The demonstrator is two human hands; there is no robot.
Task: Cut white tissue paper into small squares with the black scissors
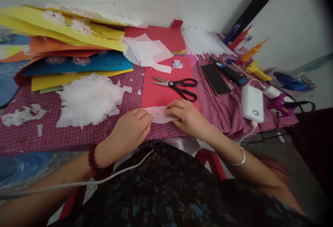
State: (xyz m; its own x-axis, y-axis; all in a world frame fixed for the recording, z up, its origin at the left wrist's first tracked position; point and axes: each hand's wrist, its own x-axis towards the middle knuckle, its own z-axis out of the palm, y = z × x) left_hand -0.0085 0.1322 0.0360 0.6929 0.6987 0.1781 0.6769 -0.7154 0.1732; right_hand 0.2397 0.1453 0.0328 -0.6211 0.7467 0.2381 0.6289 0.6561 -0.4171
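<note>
A small piece of thin white paper (160, 115) is stretched between my hands at the near edge of a red sheet (153, 93). My left hand (132, 126) pinches its left end, fingers closed. At the right end, the fingers of my right hand (187, 117) are closed on the same paper. Just beyond lie black-handled scissors (173, 84), blades apart and pointing left. A little heap of pale crumpled bits (177, 64) rests farther up the red sheet. To the left is a large pile of white tissue paper (90, 98).
Stacked coloured sheets (78, 65) with paper decorations fill the back left. White scraps (23, 115) lie at far left. At right are a phone (215, 79), a white power bank (252, 102) with cables, a yellow glue gun (257, 70) and white sticks (203, 41).
</note>
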